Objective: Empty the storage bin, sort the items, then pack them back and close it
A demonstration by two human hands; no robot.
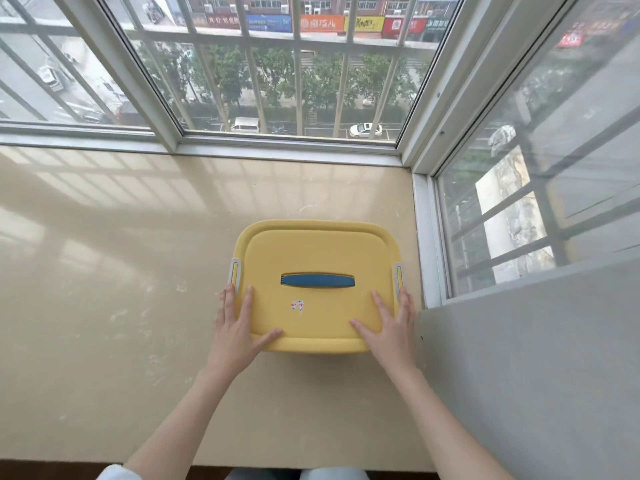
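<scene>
A yellow storage bin [317, 251] stands on the beige window ledge [121, 271], towards its right end. Its yellow lid is on, with a blue handle [317, 280] lying flat in the middle and grey latches on the left [234, 275] and right [398, 277] sides. My left hand [239, 327] lies flat on the lid's near left corner, fingers straight, thumb across the front edge. In the same way my right hand [389, 329] rests on the near right corner. The bin's contents are hidden.
Window frames with bars [294, 81] close off the far side and the right side of the ledge. A grey wall [526, 375] rises at the near right, close to the bin. The ledge stretches wide to the left of the bin.
</scene>
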